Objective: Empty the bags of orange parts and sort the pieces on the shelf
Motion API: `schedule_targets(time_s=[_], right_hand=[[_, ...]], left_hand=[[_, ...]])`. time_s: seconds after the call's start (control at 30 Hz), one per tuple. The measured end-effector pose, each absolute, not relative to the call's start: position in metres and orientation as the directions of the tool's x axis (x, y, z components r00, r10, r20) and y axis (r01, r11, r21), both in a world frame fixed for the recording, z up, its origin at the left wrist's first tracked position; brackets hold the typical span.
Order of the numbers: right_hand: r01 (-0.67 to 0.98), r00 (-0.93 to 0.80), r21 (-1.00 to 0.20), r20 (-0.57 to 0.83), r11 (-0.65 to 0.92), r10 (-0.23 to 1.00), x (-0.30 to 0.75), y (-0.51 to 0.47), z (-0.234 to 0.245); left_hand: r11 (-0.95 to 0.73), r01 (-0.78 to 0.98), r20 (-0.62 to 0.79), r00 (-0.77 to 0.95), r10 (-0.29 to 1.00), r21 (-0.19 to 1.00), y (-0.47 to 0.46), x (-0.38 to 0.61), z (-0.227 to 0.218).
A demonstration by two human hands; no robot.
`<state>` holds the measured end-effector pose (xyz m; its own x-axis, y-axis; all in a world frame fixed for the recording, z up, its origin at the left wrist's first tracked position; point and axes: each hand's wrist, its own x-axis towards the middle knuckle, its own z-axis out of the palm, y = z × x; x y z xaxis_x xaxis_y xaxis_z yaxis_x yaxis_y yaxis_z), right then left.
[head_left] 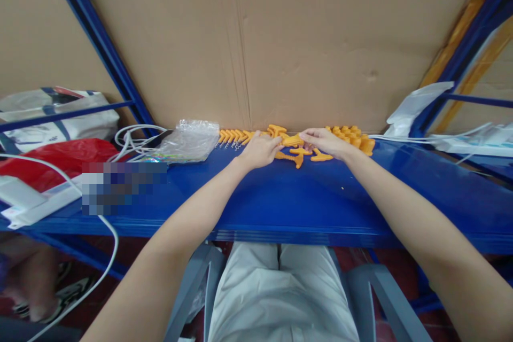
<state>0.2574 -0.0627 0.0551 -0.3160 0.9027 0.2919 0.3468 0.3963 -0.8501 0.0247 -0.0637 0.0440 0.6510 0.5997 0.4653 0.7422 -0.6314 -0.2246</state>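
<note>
Both my hands reach to the back of a blue shelf (280,197). My left hand (260,150) and my right hand (325,142) pinch the two ends of one orange plastic part (292,140) between them, fingers closed on it. Under and in front of the hands lie loose orange T-shaped pieces (298,156). A row of orange pieces with small metal screws (232,136) lies to the left of my left hand. A cluster of orange blocks (355,138) sits just right of my right hand, against the cardboard wall (280,37).
A clear plastic bag (186,141) and coiled white cables (132,141) lie left on the shelf. A red bag (60,157) and a white device (24,200) sit at the far left. White packaging (417,107) and a power strip (473,144) are at the right. Blue shelf posts (100,43) frame the sides.
</note>
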Motion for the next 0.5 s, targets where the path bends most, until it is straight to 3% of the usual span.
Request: schedule_targets(time_s=[0.37, 0.5], right_hand=[[0.429, -0.387, -0.834, 0.178, 0.348, 0.905, 0.2634, -0.0625, 0.0528], [0.521, -0.432, -0.725, 0.232, 0.451, 0.872, 0.2669, -0.0577, 0.0497]], left_hand=[[-0.669, 0.695, 0.408, 0.709, 0.576, -0.263, -0.063, 0.0255, 0.0415], [-0.71, 0.623, 0.408, 0.772, 0.488, -0.328, -0.0676, 0.0307, 0.0402]])
